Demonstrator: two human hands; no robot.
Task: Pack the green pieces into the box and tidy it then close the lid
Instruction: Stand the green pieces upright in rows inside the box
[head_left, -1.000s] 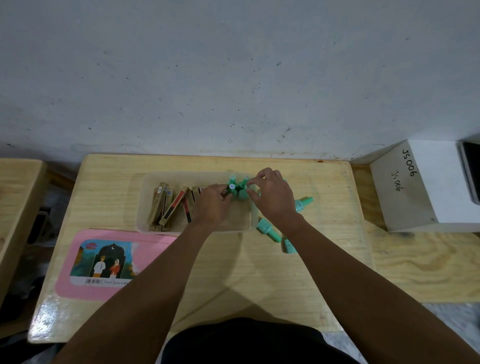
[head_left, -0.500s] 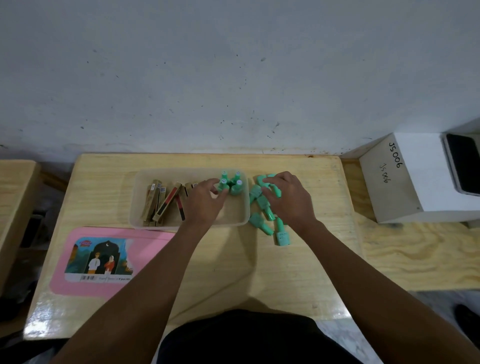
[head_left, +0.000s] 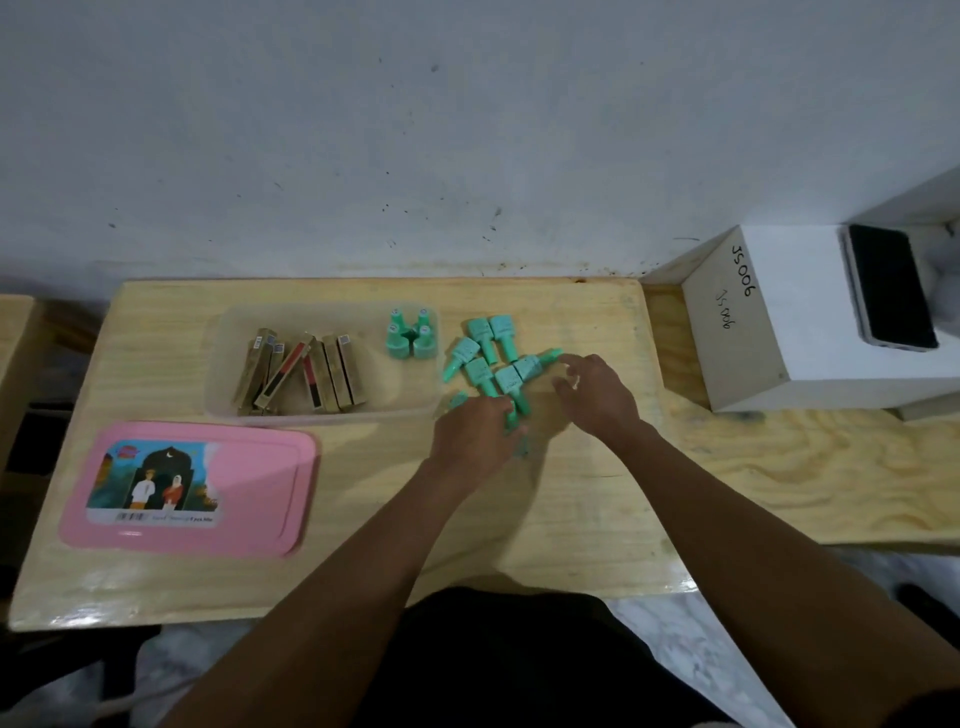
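A clear plastic box stands on the wooden table. In its back right corner several green pieces stand upright. More green pieces lie loose in a pile just right of the box. My left hand is at the pile's near edge, its fingers curled round a green piece that shows between them. My right hand hovers at the pile's right side with loosely bent fingers close to the tip of one piece, holding nothing. The pink lid lies flat in front of the box.
Gold and red sticks fill the box's left half. A white box marked JS006, with a black phone on top, stands to the right on a plywood surface. A grey wall runs behind the table.
My left hand has come out of the box and moved right to the loose pile, where it now grips a piece. My right hand has slid off the pile to its right side.
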